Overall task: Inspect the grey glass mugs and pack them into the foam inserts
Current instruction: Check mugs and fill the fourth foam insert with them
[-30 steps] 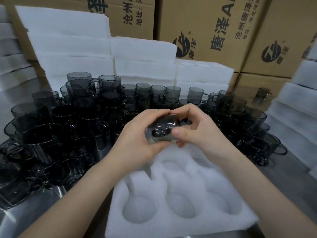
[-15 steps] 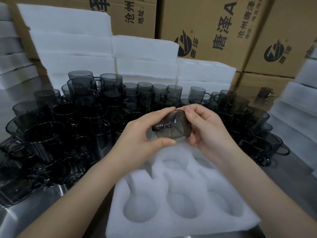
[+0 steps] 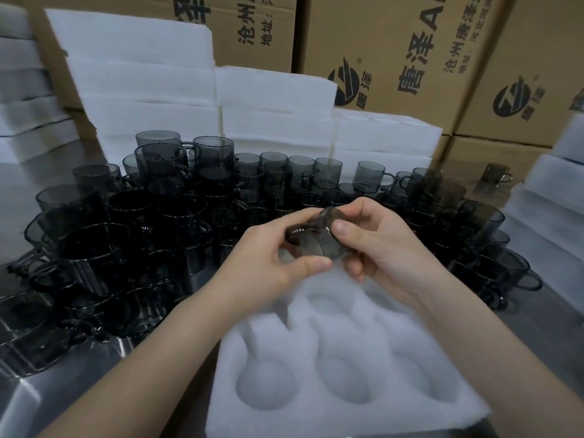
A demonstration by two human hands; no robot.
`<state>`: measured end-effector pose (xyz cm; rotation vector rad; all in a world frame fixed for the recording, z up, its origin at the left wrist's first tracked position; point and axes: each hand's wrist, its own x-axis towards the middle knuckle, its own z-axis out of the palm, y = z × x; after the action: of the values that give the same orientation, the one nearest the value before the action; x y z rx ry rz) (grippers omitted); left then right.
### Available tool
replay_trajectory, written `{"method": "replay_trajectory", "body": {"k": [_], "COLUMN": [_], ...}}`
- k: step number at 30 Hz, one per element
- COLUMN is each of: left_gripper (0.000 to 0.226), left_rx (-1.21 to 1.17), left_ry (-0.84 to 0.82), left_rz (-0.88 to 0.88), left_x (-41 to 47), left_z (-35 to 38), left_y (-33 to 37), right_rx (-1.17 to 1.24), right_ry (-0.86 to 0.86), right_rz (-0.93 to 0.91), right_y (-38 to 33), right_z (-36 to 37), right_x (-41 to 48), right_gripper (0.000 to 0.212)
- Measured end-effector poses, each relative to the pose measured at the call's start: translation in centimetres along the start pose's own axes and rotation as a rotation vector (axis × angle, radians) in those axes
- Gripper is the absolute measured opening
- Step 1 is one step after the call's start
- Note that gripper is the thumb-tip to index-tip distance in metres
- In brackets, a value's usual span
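- The foam insert lay nearest me on the bench. The three cavities in its near row held nothing.
- Above the insert's far half, my left hand and right hand both gripped one grey mug. It was tipped on its side, with the fingers of each hand curled round its wall and the handle turned toward the left hand.
- Judgement: the step in hand was inspection, with no mug yet packed.
- To do it well, I would hold the mug by the wall rather than the handle and keep it over the foam so a slip lands soft. I would turn it slowly and check the rim, base and handle joint before seating it in a cavity.
- My hands hid the insert's far cavities, so I could not count them or say whether they were filled.
- The mug itself was blurred and part of its rim was covered, so no chip or crack could be confirmed or ruled out.
- Beyond the hands, the unpacked mugs stood crowded and stacked on the bench, too dark and overlapped to count.
- Behind them stood piled foam sheets, then printed cartons cut off by the top edge.
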<state>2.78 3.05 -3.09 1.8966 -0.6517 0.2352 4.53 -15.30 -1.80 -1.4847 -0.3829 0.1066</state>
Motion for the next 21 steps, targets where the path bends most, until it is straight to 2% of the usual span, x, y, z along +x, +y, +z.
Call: {"method": "replay_trajectory", "body": {"k": [3, 5, 10, 12, 16, 18, 21], "left_gripper": [0.06, 0.069, 0.083, 0.087, 0.094, 0.102, 0.101], "left_rx": [0.084, 0.152, 0.281, 0.299, 0.331, 0.338, 0.313], "left_ry": [-0.013, -0.012, -0.011, -0.043, -0.128, -0.15, -0.044], "left_rz": [0.049, 0.092, 0.185, 0.206, 0.265, 0.25, 0.219], "left_x": [0.2, 0.3, 0.4, 0.3, 0.3, 0.2, 0.2], "left_z": [0.1, 0.2, 0.4, 0.5, 0.9, 1.0, 1.2], "left_y": [-0.3, -0.6, -0.9, -0.7, -0.2, -0.1, 0.0], "right_rx": [-0.202, -0.253, -0.325, -0.358, -0.497, -0.539, -0.6], "right_ry": [0.127, 0.166, 0.106, 0.077, 0.053, 0.05, 0.051], "right_rz": [-0.077, -0.118, -0.094, -0.094, -0.15, -0.172, -0.236], "right_y": [-0.1, -0.2, 0.0, 0.1, 0.3, 0.4, 0.4], "right_z": [0.6, 0.9, 1.3, 1.4, 1.7, 1.7, 1.8], "right_x": [-0.1, -0.1, -0.2, -0.2, -0.1, -0.1, -0.2], "right_gripper": [0.045, 0.042, 0.032, 0.035, 0.058, 0.054, 0.051]}}
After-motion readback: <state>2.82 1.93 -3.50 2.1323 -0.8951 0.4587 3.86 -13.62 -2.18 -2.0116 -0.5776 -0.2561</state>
